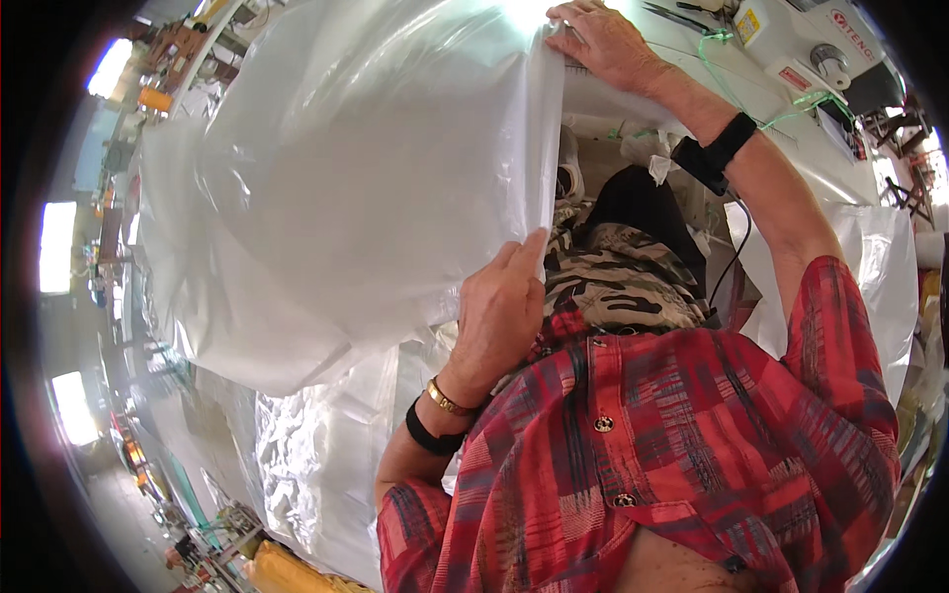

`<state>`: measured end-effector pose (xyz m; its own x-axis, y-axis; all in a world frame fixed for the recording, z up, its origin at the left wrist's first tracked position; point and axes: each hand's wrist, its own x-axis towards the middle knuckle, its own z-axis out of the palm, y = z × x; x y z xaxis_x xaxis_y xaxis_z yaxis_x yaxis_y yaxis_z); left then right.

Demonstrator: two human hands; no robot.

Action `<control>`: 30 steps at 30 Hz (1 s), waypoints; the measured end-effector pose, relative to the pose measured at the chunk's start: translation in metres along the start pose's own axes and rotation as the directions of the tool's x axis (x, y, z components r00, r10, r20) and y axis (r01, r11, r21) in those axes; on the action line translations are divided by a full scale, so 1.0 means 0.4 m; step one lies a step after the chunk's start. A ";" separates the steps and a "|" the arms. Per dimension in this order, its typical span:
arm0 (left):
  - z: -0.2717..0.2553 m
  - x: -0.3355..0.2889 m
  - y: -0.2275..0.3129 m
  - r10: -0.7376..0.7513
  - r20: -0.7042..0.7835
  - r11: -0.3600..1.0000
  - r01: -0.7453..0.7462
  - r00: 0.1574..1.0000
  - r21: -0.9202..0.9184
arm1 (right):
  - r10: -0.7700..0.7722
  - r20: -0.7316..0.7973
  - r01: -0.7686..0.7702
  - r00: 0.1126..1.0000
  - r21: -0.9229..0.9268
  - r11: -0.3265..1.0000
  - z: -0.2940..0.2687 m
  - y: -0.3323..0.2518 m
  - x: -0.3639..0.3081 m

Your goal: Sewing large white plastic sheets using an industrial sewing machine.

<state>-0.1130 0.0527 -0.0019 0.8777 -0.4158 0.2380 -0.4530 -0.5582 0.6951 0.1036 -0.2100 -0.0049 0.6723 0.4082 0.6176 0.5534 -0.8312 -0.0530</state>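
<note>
- Running away from the body, the edge [549, 138] of the clear plastic sheet [366, 188] is stretched between both hands, its long axis almost straight up the view.
- At the near end, the edge appears gripped by the left hand [499, 311], though its thumb is hidden.
- At the far end, the edge is pinched between the fingertips and thumb of the right hand [608, 49].
- The sheet is spread leftward from both sets of fingers; the lap [633, 267] is left uncovered just right of the edge.
- The white machine [791, 49] is set nearer the right hand.
</note>
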 end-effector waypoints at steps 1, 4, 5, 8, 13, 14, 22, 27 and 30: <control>0.005 0.009 -0.002 0.028 0.021 0.999 -0.029 0.999 0.027 | 0.016 -0.011 -0.016 1.000 -0.007 1.000 0.008 0.001 -0.003; 0.013 0.038 -0.004 0.066 0.077 0.996 -0.071 0.995 0.059 | 0.037 -0.002 -0.037 0.999 -0.033 0.999 0.002 0.018 -0.003; 0.023 0.043 -0.015 0.104 0.063 0.991 -0.109 0.993 0.080 | 0.091 0.124 -0.089 0.988 -0.019 0.996 -0.012 -0.008 0.001; 0.024 0.068 -0.015 0.131 0.080 0.981 -0.141 0.988 0.137 | 0.177 0.228 -0.185 0.957 0.016 0.983 -0.016 -0.012 0.001; 0.012 0.141 -0.020 0.203 0.059 0.957 -0.211 0.977 0.200 | 0.151 0.214 -0.153 0.965 -0.008 0.988 -0.016 -0.013 -0.003; 0.008 0.164 -0.018 0.225 0.053 0.952 -0.231 0.973 0.201 | 0.165 0.229 -0.167 0.959 -0.012 0.986 -0.019 -0.012 -0.005; -0.010 0.353 -0.015 0.274 0.091 0.888 -0.289 0.957 0.358 | 0.154 0.206 -0.164 0.967 0.034 0.986 -0.009 -0.010 -0.012; 0.007 0.477 -0.031 0.297 0.069 0.863 -0.299 0.952 0.408 | 0.194 0.239 -0.212 0.951 0.053 0.976 -0.019 -0.008 -0.007; 0.020 0.551 -0.041 0.318 0.044 0.826 -0.300 0.947 0.477 | 0.194 0.254 -0.219 0.948 0.072 0.973 -0.004 0.003 -0.010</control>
<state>0.0867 -0.0355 0.0340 0.6805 -0.6031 0.4162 -0.7117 -0.6791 0.1797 0.1010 -0.2133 -0.0062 0.8693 0.3212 0.3757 0.4270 -0.8708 -0.2436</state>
